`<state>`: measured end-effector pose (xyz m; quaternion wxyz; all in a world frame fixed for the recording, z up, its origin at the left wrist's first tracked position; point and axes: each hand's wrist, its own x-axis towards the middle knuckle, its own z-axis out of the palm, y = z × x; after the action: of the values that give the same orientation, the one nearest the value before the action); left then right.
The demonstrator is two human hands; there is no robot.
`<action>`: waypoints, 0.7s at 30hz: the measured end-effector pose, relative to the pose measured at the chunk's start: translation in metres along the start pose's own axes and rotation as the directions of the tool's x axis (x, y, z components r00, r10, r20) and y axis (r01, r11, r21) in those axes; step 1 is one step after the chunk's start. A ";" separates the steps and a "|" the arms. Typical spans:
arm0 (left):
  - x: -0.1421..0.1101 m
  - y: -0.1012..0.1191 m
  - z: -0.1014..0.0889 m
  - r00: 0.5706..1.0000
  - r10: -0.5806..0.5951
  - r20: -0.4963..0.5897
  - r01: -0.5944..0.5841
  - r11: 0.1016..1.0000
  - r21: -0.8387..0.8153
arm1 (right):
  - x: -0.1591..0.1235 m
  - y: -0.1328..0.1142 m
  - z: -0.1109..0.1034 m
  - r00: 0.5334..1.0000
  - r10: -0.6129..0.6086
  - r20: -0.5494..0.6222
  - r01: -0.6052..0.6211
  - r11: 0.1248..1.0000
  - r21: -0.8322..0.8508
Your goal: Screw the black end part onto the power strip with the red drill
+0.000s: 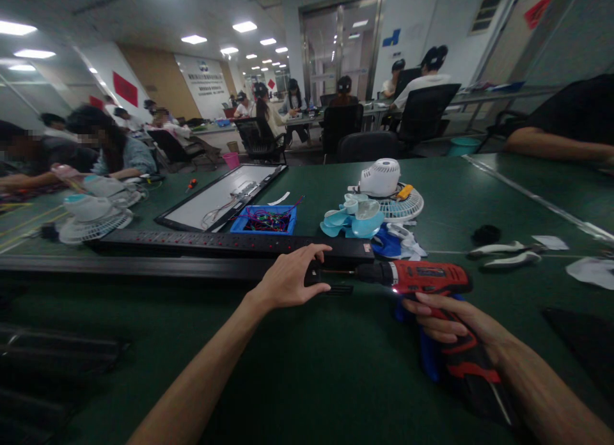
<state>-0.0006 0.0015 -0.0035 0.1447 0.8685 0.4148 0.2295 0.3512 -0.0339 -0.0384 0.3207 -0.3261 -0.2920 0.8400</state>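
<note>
My right hand (455,323) is wrapped around the handle of a red and black cordless drill (432,277). Its light is on, and the long thin bit (339,272) points left at the end of a long black bar (192,268). My left hand (290,275) grips that end, thumb on the near side and fingers over the far side. Whether the tip sits in a screw is too small to tell. Right behind the bar lies a long black power strip (230,242) with a row of small red parts.
Behind the strips are a blue tray (288,222) of wires, a flat panel (220,199), light blue fan blades (355,218) and a white fan head (380,178). Pliers (511,256) lie on the right. A person's arm (561,141) rests at the far right.
</note>
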 end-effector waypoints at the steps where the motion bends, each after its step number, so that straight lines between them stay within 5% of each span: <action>1: 0.000 0.000 0.000 1.000 0.001 -0.002 -0.001 1.000 0.000 | 0.000 0.000 0.000 1.000 0.001 0.002 -0.001 1.000 0.000; 21: 0.001 -0.001 0.001 1.000 -0.024 0.001 0.024 0.999 0.029 | -0.001 -0.001 0.003 0.999 0.010 -0.035 -0.013 0.997 -0.077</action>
<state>-0.0005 0.0027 -0.0046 0.1349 0.8657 0.4282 0.2213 0.3501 -0.0347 -0.0353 0.3079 -0.3544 -0.3168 0.8242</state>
